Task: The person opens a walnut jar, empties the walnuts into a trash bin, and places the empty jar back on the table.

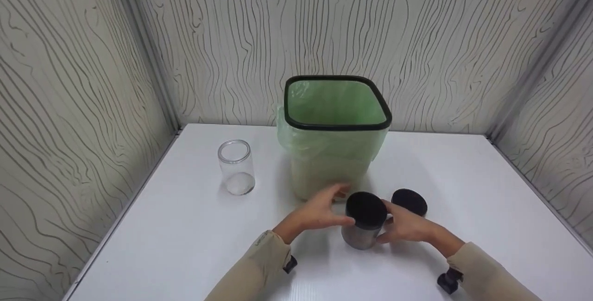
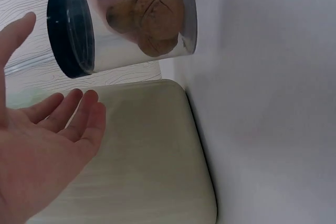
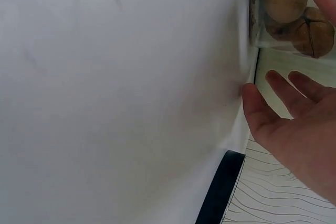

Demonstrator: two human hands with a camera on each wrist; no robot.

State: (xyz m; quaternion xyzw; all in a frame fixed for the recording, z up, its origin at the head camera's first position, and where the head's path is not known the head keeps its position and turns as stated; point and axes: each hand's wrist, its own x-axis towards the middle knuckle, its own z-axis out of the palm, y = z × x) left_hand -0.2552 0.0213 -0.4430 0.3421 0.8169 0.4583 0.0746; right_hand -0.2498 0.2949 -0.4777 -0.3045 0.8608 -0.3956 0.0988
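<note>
Toward the table's (image 1: 153, 254) back left corner stands an uncovered clear jar (image 1: 236, 169). Next comes the left hand (image 1: 320, 210), its fingers loosely extended and holding nothing. Behind it, near the middle of the back edge, is a bin (image 1: 324, 176) with a black rim and green bag (image 1: 336, 102). Well in from the right edge, a black-topped jar (image 1: 364, 222) of brown round pieces (image 2: 157, 17) stands upright between both hands. The right hand (image 1: 407, 225) is loosely spread beside it, gripping nothing; whether it touches, I cannot tell. Just behind that hand lies a black lid (image 1: 409, 201).
</note>
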